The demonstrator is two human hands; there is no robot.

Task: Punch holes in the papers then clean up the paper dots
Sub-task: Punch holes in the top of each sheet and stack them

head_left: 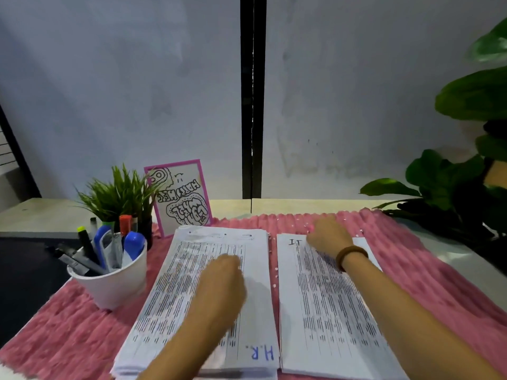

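Paper dots (pixel 361 230) are lying on the pink mat (pixel 417 259), just beyond the right hand (pixel 327 234), which is nearer; its fingers are being curled under, grip hidden. The left hand (pixel 222 281) is being rested on the H.R. stack (pixel 175 283), fingers too blurred to tell.

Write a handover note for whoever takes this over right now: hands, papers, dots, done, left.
Left hand: rests on the left white printed paper stack marked H.R.; it is blurred and its grip is unclear.
Right hand: at the far edge of the right white printed paper stack marked IT, fingers over the pink fuzzy mat; grip unclear.
Pale paper dots: scattered on the mat between the stacks and past the far edge of the IT stack.
Done: small dark marks along the far edge of the H.R. stack look like holes. No punch is in view.
Left: probably collecting the dots.
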